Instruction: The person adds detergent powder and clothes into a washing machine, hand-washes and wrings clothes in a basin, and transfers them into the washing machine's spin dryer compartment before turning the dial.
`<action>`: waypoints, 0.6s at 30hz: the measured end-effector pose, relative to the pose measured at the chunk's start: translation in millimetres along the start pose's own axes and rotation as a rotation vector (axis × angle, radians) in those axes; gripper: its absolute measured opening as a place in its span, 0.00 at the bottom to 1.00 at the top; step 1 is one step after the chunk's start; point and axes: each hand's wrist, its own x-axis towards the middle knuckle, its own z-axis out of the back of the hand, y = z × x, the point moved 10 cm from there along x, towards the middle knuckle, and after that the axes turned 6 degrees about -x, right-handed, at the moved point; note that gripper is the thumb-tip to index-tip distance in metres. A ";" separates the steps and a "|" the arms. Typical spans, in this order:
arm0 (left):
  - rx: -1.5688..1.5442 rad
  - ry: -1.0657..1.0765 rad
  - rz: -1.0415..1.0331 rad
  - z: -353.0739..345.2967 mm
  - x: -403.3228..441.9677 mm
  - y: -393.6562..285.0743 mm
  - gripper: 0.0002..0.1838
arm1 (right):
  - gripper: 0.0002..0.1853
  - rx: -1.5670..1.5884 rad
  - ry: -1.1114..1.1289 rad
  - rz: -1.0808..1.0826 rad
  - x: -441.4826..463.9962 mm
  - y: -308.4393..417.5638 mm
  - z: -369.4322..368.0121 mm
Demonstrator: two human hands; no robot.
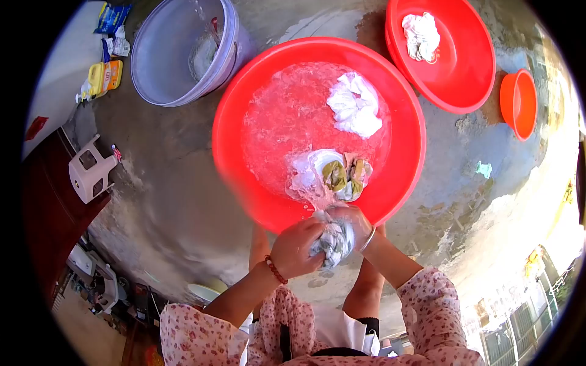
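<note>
A wet, wrung-up pale cloth point(334, 242) is gripped between my two hands at the near rim of a large red basin point(235, 140). My left hand point(298, 249), with a beaded bracelet at the wrist, closes on the cloth's left side. On its upper right side, my right hand point(353, 221) is wrapped round it, a silver bangle on that wrist. Water streams down into the basin. Just beyond my hands, a white and olive-green wet cloth point(334, 175) lies in the sudsy water. Farther back in the basin floats a bunched white cloth point(355, 105).
A translucent bluish tub point(143, 55) stands at the back left, water running into it. At the back right a red basin point(473, 73) holds a white cloth point(421, 36). A small orange basin point(519, 105), a plastic stool point(91, 171) and a yellow bottle point(97, 79) stand around.
</note>
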 end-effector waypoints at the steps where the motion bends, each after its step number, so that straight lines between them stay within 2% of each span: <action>1: -0.160 -0.053 0.026 0.4 3.7 16.2 0.24 | 0.15 -0.002 0.020 0.076 -8.8 21.5 2.9; 2: -0.322 -0.109 0.053 2.4 7.8 26.9 0.24 | 0.16 0.074 0.042 0.179 -17.7 50.6 2.6; 3: -0.652 -0.194 0.081 9.1 15.0 24.2 0.24 | 0.16 0.175 0.067 0.335 -42.0 92.5 -16.9; 5: -1.312 -0.358 0.142 16.6 29.0 15.0 0.24 | 0.22 0.107 -0.117 0.614 -72.2 168.0 12.8; 6: -1.201 -0.355 0.132 19.1 31.7 25.2 0.24 | 0.22 0.103 -0.064 0.783 -99.1 208.5 3.0; 7: -1.109 -0.365 0.179 16.2 32.1 36.9 0.24 | 0.22 0.128 -0.101 0.927 -121.0 243.5 7.4; 9: -0.922 -0.383 0.272 11.0 31.7 61.3 0.25 | 0.21 0.132 -0.195 1.080 -154.2 296.6 -0.4; 11: -0.941 -0.402 0.390 -4.3 20.5 101.5 0.19 | 0.24 0.066 -0.259 1.331 -174.0 347.0 11.5; 13: -0.859 -0.408 0.487 -16.4 6.1 138.5 0.17 | 0.31 -0.049 -0.704 1.353 -167.4 378.0 67.6; 14: -0.844 -0.430 0.524 -20.5 -2.1 158.8 0.17 | 0.35 -0.339 -0.954 1.387 -154.9 387.2 77.9; 15: -0.826 -0.452 0.560 -24.1 -11.8 180.1 0.16 | 0.31 -0.804 -1.332 1.327 -136.5 394.1 92.0; 16: -0.805 -0.473 0.599 -25.8 -21.5 196.9 0.16 | 0.26 -1.257 -1.391 1.520 -101.4 388.5 83.2; 18: -0.797 -0.532 0.648 -20.0 -35.4 225.7 0.15 | 0.21 -1.462 -0.858 1.125 13.1 352.1 83.2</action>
